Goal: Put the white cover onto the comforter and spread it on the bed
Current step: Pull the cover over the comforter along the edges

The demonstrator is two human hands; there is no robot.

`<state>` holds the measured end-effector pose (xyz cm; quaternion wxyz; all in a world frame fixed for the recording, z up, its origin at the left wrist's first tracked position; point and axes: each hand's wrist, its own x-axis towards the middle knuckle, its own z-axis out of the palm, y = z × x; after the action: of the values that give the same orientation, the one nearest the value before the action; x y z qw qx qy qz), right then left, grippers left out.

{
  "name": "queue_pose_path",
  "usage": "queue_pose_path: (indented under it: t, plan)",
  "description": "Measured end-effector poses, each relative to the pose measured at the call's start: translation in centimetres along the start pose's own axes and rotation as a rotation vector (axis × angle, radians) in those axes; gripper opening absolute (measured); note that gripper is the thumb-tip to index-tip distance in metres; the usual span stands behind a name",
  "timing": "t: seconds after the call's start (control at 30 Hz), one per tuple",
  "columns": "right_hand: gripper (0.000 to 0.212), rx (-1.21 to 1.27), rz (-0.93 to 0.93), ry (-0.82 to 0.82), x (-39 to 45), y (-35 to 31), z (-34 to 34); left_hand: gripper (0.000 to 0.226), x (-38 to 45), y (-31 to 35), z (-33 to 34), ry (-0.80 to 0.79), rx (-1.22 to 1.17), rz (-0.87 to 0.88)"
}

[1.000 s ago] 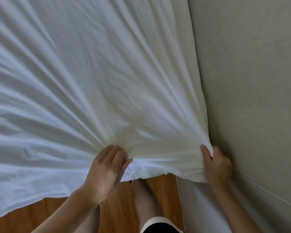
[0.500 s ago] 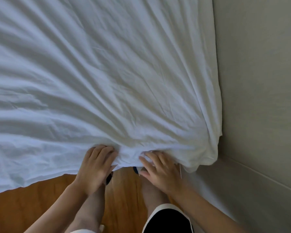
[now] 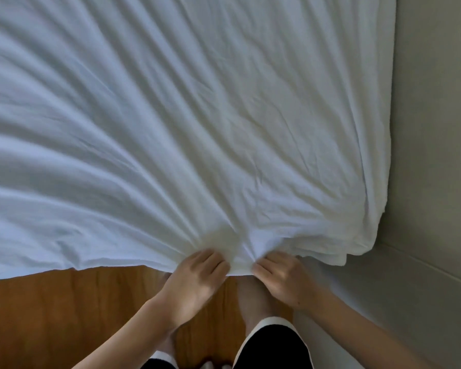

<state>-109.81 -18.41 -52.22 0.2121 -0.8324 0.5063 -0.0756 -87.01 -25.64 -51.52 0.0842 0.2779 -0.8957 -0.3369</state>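
Both hands (image 3: 240,278) grip the white cover's (image 3: 197,129) near edge.

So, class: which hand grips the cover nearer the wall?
The right hand: it grips the cover's edge on the wall side; the left hand is farther away.

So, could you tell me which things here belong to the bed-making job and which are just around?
Belongs to the job:
- white cover, its near edge bunched
- left hand, gripping that edge
- right hand, gripping it alongside

Just around:
- wooden floor
- wall
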Motion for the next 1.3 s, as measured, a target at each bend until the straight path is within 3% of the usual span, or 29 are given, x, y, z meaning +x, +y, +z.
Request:
queue_pose_path:
  t: [0.1, 0.2, 0.27, 0.33, 0.43, 0.53, 0.63, 0.7, 0.83, 1.07, 1.13, 1.2, 1.23, 1.3]
  plan:
    - [0.015, -0.075, 0.063, -0.127, 1.6, 1.4, 0.5, 0.028, -0.4, -0.2, 0.7, -0.100, 0.059, 0.084]
    - [0.024, -0.122, 0.095, -0.182, 3.6, 1.4, 0.7, 0.015, -2.9, -0.8, 0.4, -0.067, 0.100, 0.114]
    - [0.025, -0.103, 0.026, -0.129, 4.1, 0.1, 0.9, 0.008, -5.7, -1.8, 0.0, 0.089, 0.132, 0.014]
    - [0.023, -0.087, -0.079, -0.058, 4.3, -1.8, 1.3, 0.022, -8.8, -3.7, -0.4, 0.236, 0.209, -0.104]
    - [0.030, -0.098, -0.195, 0.027, 6.3, -5.0, 2.6, 0.039, -12.5, -7.1, -1.6, 0.206, 0.356, -0.185]
    - [0.036, -0.088, -0.216, 0.094, 10.6, -8.1, 4.4, 0.037, -14.5, -10.5, -3.5, 0.188, 0.454, -0.236]
    - [0.041, -0.168, -0.174, 0.059, 15.3, -10.1, 5.9, 0.039, -14.2, -12.7, -5.6, 0.225, 0.504, -0.270]
    - [0.024, -0.254, -0.117, 0.037, 18.0, -10.7, 6.2, 0.030, -13.6, -13.2, -6.7, 0.238, 0.513, -0.236]
    - [0.038, -0.145, -0.174, 0.064, 20.3, -11.3, 5.3, 0.026, -13.8, -12.2, -7.5, 0.215, 0.456, -0.179]
    - [0.035, -0.024, -0.381, 0.028, 18.7, -12.8, 2.8, 0.013, -16.6, -8.0, -8.2, 0.274, 0.287, -0.212]
    - [0.029, -0.042, -0.423, -0.093, 18.6, -12.9, 1.9, 0.014, -16.8, -7.6, -8.6, 0.197, 0.248, -0.248]
    - [0.023, -0.193, -0.453, -0.321, 18.7, -13.4, 0.7, 0.017, -15.8, -7.0, -10.5, -0.086, 0.286, -0.314]
    - [0.030, -0.260, -0.429, -0.468, 18.6, -13.5, 0.4, 0.019, -15.3, -6.4, -11.6, -0.273, 0.332, -0.376]
    - [0.042, -0.273, -0.350, -0.609, 18.3, -14.1, -0.7, 0.029, -14.9, -5.0, -13.0, -0.546, 0.309, -0.578]
